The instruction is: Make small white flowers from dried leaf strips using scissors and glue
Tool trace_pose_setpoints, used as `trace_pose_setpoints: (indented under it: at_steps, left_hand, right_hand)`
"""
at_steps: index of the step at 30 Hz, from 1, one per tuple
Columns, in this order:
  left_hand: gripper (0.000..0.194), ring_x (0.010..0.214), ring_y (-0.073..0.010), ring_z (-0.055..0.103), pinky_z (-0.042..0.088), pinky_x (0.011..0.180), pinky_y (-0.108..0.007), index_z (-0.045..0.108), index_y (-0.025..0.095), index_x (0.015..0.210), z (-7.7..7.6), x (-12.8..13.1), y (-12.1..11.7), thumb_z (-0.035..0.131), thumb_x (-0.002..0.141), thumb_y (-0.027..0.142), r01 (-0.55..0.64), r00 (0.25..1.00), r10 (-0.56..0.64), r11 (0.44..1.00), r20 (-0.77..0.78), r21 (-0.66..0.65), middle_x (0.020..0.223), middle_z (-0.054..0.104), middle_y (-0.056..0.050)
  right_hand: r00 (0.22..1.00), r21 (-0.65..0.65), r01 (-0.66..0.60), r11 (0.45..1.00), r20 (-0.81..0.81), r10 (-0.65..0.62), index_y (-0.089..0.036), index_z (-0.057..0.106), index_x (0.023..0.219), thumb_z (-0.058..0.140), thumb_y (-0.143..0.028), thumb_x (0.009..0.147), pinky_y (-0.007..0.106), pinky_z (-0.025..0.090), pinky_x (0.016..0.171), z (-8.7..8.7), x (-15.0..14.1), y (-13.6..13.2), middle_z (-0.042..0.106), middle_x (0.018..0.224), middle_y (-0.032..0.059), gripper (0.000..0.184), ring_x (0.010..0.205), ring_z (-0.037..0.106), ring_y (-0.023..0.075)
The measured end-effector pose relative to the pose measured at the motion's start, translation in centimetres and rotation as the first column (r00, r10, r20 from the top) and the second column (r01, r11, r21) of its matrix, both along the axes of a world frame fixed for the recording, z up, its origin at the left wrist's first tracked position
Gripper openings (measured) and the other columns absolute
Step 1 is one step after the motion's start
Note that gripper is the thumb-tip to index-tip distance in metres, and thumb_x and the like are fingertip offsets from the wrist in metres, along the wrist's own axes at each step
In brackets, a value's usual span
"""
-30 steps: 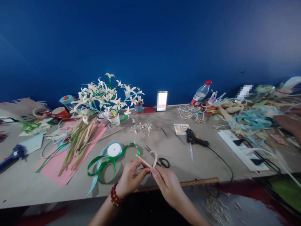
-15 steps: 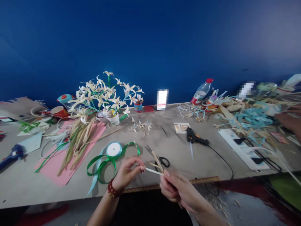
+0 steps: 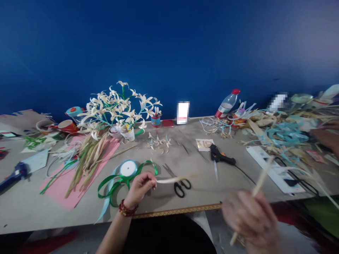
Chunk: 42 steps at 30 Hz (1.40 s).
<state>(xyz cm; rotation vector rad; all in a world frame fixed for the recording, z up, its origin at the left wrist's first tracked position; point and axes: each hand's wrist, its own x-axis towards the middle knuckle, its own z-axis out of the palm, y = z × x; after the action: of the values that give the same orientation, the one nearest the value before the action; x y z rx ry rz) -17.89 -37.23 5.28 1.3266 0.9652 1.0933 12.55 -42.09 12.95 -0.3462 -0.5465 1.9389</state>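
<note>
Well, left fingers (image 3: 150, 179) pinch one pale strip (image 3: 168, 181); right fingers (image 3: 245, 211) (blurred) clasp one stick (image 3: 263, 176)

No writing is legible, even on the white card (image 3: 204, 145).

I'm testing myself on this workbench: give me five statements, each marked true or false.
The bare left hand holds a thin, pale strip. True.
The bare right hand holds black-handled metal scissors. False: it grips a straight, pale stick; the scissors lie on the grey table.
The black glue gun lies right of the scissors. True.
The clear plastic bottle is capped in blue. False: its cap is red.
The blue-rimmed white ribbon spool rests on the table. True.
</note>
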Motion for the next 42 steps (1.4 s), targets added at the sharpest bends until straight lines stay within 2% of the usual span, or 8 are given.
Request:
trace_pose_setpoints:
  at_steps: [2,4,9,14,24,29,36,42]
  left_hand:
    - [0.019,0.060,-0.0115,0.055,0.044,0.058,-0.022,0.061,0.016,0.080,0.1,0.3,-0.2,0.063,0.089,0.033,-0.044,0.998,0.045,0.999,0.037,-0.013,0.067,0.062,-0.001]
    - [0.017,0.060,-0.0115,0.055,0.045,0.059,-0.022,0.061,0.016,0.080,0.7,1.0,-0.4,0.065,0.087,0.031,-0.072,0.994,0.074,0.997,0.086,-0.027,0.067,0.062,-0.001]
    - [0.013,0.066,-0.0135,0.059,0.047,0.065,-0.023,0.066,0.016,0.080,2.9,3.1,-1.0,0.066,0.086,0.027,-0.098,0.995,0.096,0.993,0.034,0.072,0.070,0.065,-0.002]
    - [0.009,0.075,-0.0162,0.065,0.049,0.072,-0.025,0.068,0.017,0.082,3.9,3.6,-1.5,0.064,0.087,0.024,-0.078,0.980,0.110,0.979,-0.165,0.188,0.079,0.071,-0.004]
    - [0.009,0.076,-0.0161,0.065,0.049,0.071,-0.023,0.070,0.019,0.083,4.6,2.8,-1.7,0.063,0.088,0.022,0.008,0.929,0.104,0.953,-0.354,0.302,0.079,0.072,-0.003]
    - [0.005,0.082,-0.0180,0.067,0.051,0.075,-0.025,0.070,0.019,0.085,4.4,2.6,-1.6,0.066,0.086,0.021,0.029,0.953,0.070,0.947,-0.296,0.319,0.083,0.073,-0.005]
    - [0.007,0.078,-0.0180,0.067,0.046,0.099,-0.040,0.069,0.020,0.082,4.3,2.5,-1.4,0.065,0.088,0.022,0.088,0.985,-0.017,0.904,-0.172,0.418,0.075,0.070,-0.003]
    - [0.013,0.076,-0.0180,0.068,0.045,0.100,-0.041,0.068,0.019,0.077,4.2,1.9,-1.1,0.064,0.088,0.025,0.108,0.975,-0.022,0.918,-0.223,0.382,0.073,0.071,-0.003]
  right_hand:
    - [0.936,-0.034,0.323,0.946,0.158,-0.314,-0.020,0.042,0.051,0.058,-0.054,0.089,0.015,0.014,0.031,-0.8,0.2,0.7,0.017,0.036,-0.0124,0.053,0.031,0.008,0.0036]
    - [0.781,-0.028,0.455,0.890,0.492,-0.383,-0.021,0.056,0.066,0.065,-0.054,0.083,0.017,0.019,0.035,-2.4,-1.3,1.4,0.032,0.043,-0.0102,0.038,0.036,0.020,0.0055]
    - [0.487,0.181,0.100,0.978,0.848,-0.207,-0.019,0.059,0.084,0.046,-0.063,0.090,0.022,0.028,0.043,-5.4,-7.9,1.5,0.043,0.057,-0.0051,0.047,0.048,0.037,0.0113]
    - [0.296,0.453,-0.163,0.876,0.870,-0.395,-0.020,0.058,0.091,0.037,-0.045,0.100,0.025,0.042,0.063,-3.9,-10.1,1.2,0.060,0.075,0.0021,0.034,0.067,0.055,0.0162]
    - [0.112,0.484,-0.313,0.817,0.873,-0.475,-0.019,0.068,0.086,0.033,-0.042,0.102,0.024,0.042,0.063,-2.8,-9.7,1.7,0.069,0.075,0.0066,0.044,0.070,0.063,0.0185]
    - [0.175,0.441,-0.302,0.845,0.897,-0.406,-0.019,0.063,0.076,0.032,-0.046,0.101,0.025,0.037,0.061,-2.9,-9.7,1.5,0.061,0.067,0.0023,0.048,0.064,0.055,0.0158]
    - [0.542,0.214,-0.264,0.941,0.839,-0.039,-0.020,0.039,0.059,0.037,-0.062,0.095,0.025,0.023,0.048,-3.9,-9.8,1.3,0.032,0.053,-0.0058,0.055,0.049,0.029,0.0093]
    - [0.684,0.015,-0.275,0.961,0.706,0.184,-0.019,0.042,0.058,0.049,-0.065,0.088,0.024,0.012,0.043,-2.4,-9.1,0.8,0.029,0.049,-0.0080,0.055,0.045,0.022,0.0069]
